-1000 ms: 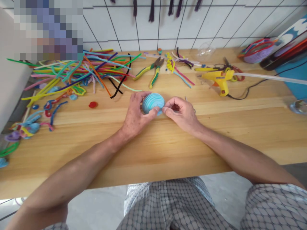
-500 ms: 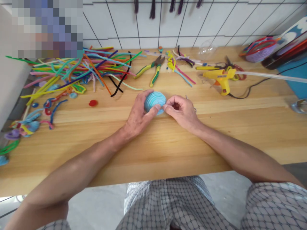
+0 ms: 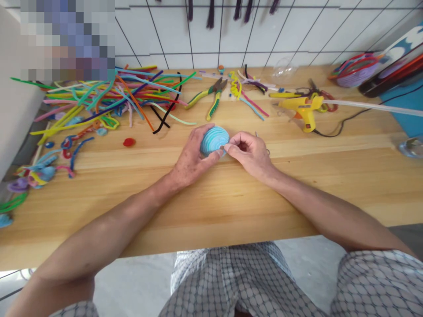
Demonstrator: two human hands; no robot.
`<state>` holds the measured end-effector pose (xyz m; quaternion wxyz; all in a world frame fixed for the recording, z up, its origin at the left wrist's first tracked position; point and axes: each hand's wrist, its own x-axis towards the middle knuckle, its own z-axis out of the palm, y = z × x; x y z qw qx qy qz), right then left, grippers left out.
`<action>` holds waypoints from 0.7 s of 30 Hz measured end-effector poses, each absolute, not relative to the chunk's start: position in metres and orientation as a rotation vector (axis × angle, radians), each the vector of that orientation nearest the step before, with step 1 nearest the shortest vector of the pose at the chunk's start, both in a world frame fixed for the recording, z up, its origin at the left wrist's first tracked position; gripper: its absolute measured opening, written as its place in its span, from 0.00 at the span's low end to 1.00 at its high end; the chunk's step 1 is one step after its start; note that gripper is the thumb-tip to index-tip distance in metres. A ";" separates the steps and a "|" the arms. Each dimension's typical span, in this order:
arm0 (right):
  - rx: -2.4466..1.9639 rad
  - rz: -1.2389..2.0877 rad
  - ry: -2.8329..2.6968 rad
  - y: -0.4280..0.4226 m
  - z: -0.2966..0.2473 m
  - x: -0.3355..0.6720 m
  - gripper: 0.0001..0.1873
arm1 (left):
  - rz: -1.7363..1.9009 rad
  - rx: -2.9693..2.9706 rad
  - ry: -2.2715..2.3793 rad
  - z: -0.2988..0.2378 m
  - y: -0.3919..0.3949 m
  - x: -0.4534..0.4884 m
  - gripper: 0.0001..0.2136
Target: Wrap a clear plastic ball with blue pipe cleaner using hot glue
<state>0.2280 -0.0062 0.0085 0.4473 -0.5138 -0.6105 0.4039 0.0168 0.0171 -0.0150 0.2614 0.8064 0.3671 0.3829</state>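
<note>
A blue ball (image 3: pixel 214 139) wound from light and dark blue pipe cleaner rests on the wooden table (image 3: pixel 211 198) at the centre. My left hand (image 3: pixel 191 156) wraps round its left side, thumb pressed under it. My right hand (image 3: pixel 249 152) is curled, its thumb and forefinger pinching at the ball's right edge. What the pinch holds there is too small to make out.
A heap of coloured pipe cleaners (image 3: pixel 105 99) covers the back left. Green-handled pliers (image 3: pixel 211 97) lie behind the ball. A yellow glue gun (image 3: pixel 302 110) with a black cord sits to the back right, a purple basket (image 3: pixel 357 72) beyond it. A red disc (image 3: pixel 128 142) lies left of my hands.
Both hands and the ball have stayed in almost the same spot; the ball has turned slightly in my left hand. The view has shifted a little.
</note>
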 end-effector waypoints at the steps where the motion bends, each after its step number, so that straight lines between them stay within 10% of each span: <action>1: -1.271 1.001 -1.511 -0.006 0.009 0.228 0.15 | 1.045 2.182 0.992 -0.015 0.017 0.017 0.31; 21: -1.256 0.932 -1.553 -0.008 0.013 0.230 0.12 | 0.987 2.192 0.912 -0.013 0.015 0.015 0.31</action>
